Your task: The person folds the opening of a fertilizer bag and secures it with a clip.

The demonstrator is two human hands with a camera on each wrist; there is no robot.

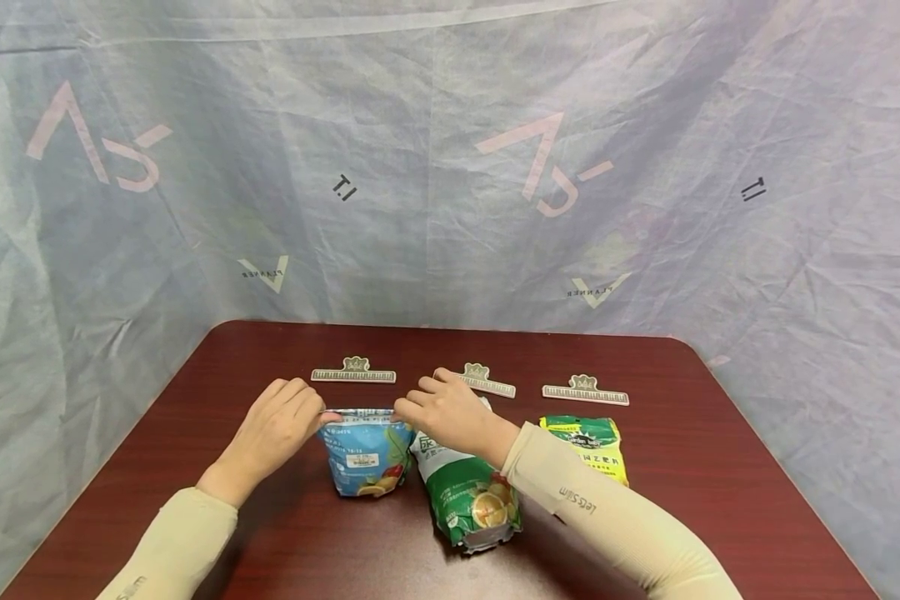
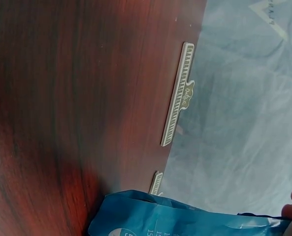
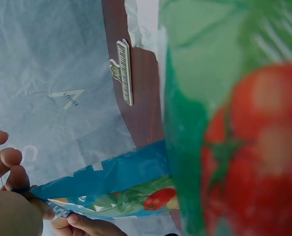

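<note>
A blue plastic bag (image 1: 367, 454) printed with fruit stands on the table, its top edge held between both hands. My left hand (image 1: 276, 427) pinches the left corner of that edge, thumb on the near side. The right corner is pinched by my right hand (image 1: 452, 414). In the right wrist view, fingers (image 3: 10, 169) grip one end of the blue bag (image 3: 121, 174). Just right of it lies a green and white bag (image 1: 461, 492) with fruit pictures, partly hidden by my right hand; it fills much of the right wrist view.
A yellow and green bag (image 1: 588, 442) lies at the right, partly behind my right sleeve. Along the back are a left ruler-edged clip (image 1: 354, 375), a middle clip (image 1: 487, 383) partly covered by my right hand, and a right clip (image 1: 585, 393). A grey cloth (image 1: 435, 208) hangs behind the table.
</note>
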